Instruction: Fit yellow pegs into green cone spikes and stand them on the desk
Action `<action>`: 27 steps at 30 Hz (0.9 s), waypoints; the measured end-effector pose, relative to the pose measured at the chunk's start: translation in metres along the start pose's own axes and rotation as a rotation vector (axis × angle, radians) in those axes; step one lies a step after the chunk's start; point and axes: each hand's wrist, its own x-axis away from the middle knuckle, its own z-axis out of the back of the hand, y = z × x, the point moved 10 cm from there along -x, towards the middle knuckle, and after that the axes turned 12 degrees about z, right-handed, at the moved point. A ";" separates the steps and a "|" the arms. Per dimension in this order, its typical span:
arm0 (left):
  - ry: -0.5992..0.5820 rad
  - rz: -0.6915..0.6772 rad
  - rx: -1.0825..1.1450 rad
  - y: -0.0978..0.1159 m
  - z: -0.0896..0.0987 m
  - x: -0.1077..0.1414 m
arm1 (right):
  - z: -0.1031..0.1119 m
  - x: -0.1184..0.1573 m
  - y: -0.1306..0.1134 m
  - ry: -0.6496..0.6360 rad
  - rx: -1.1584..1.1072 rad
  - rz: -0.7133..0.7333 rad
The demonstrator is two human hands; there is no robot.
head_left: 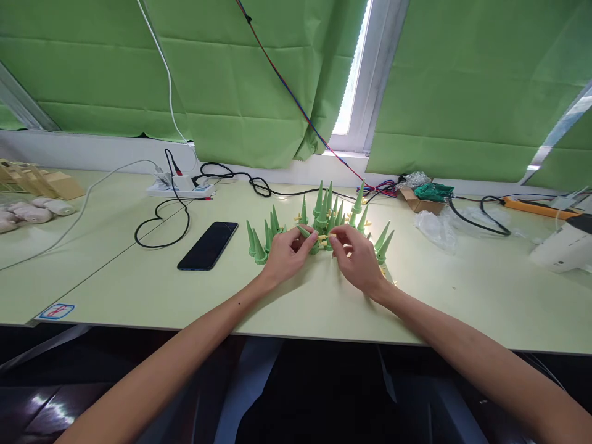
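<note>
A green cone-shaped watering spike (304, 231) lies tilted between the thumb and fingers of my left hand (290, 251), its tip pointing up and left. Close by on the right, my right hand (356, 256) is closed in a pinch. At its fingertips is a small yellow part (322, 238), which looks like the spike's valve; the fingers partly cover it. Behind both hands several more green spikes (322, 206) stand point up, some with yellow pieces at their sides. Smaller groups of spikes (259, 246) stand left of my left hand and right of my right hand (383, 243).
A black phone (208, 246) lies to the left. Behind it sit a white power strip (180, 185) and looping black cables (161, 216). Clear plastic bags (437, 229) and a small cardboard box (420, 200) are at right, near a white device (564, 243). The table's front edge runs below my forearms.
</note>
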 end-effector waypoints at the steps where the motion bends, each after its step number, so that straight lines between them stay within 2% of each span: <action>1: 0.000 0.000 -0.006 0.000 0.000 0.000 | -0.001 0.000 0.000 -0.007 -0.006 0.000; 27: -0.025 -0.032 -0.080 -0.001 -0.005 0.002 | -0.015 0.003 0.006 -0.126 -0.028 0.027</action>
